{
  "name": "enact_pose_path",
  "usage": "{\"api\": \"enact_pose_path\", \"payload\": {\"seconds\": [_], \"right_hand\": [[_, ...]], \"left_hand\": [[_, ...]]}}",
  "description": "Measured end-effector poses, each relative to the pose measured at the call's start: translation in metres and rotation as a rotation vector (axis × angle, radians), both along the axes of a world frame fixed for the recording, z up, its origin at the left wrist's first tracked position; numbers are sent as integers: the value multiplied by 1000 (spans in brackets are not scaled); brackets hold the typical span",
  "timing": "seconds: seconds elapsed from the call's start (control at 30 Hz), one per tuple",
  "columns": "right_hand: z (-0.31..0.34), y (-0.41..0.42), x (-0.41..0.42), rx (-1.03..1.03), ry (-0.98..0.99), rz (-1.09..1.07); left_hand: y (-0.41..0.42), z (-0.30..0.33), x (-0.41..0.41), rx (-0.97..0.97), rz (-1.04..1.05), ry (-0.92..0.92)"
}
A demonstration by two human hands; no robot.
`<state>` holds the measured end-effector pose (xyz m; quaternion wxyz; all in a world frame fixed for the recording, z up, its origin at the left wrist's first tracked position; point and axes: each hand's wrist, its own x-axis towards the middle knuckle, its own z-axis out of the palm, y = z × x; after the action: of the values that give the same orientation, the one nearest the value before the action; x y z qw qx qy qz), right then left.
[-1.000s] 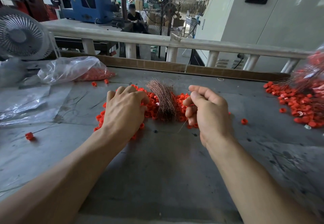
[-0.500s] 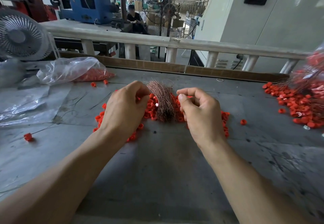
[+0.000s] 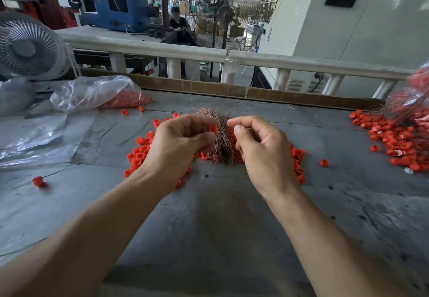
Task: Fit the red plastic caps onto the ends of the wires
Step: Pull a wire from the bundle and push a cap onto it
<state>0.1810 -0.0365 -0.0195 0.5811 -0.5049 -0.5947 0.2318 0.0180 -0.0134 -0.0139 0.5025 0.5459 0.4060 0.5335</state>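
A heap of loose red plastic caps (image 3: 139, 155) lies on the grey table (image 3: 213, 222), with a bundle of thin copper-coloured wires (image 3: 221, 143) lying across it. My left hand (image 3: 178, 143) pinches one red cap (image 3: 213, 128) between thumb and forefinger, just left of the bundle. My right hand (image 3: 260, 148) is raised opposite it, thumb and forefinger pinched together on a thin wire that is barely visible, its tip close to the cap. Both hands hover just above the heap.
A second pile of red caps (image 3: 399, 138) with capped wires lies at the right edge. A clear plastic bag (image 3: 92, 92) holding more caps and a small white fan (image 3: 27, 48) stand at the left. A stray cap (image 3: 38, 181) lies near left; a railing (image 3: 227, 56) borders the far side.
Both hands lifted off the heap and moved together over the wire bundle. My left hand now shows a red cap pinched at its fingertips, facing my right hand's pinched fingers.
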Motion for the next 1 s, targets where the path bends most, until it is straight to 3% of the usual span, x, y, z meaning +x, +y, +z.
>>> {"api": "enact_pose_path", "payload": {"seconds": [1.0], "right_hand": [[-3, -1, -3, 8, -97, -22]], "left_hand": [[0, -8, 3, -19, -68, -62]]}}
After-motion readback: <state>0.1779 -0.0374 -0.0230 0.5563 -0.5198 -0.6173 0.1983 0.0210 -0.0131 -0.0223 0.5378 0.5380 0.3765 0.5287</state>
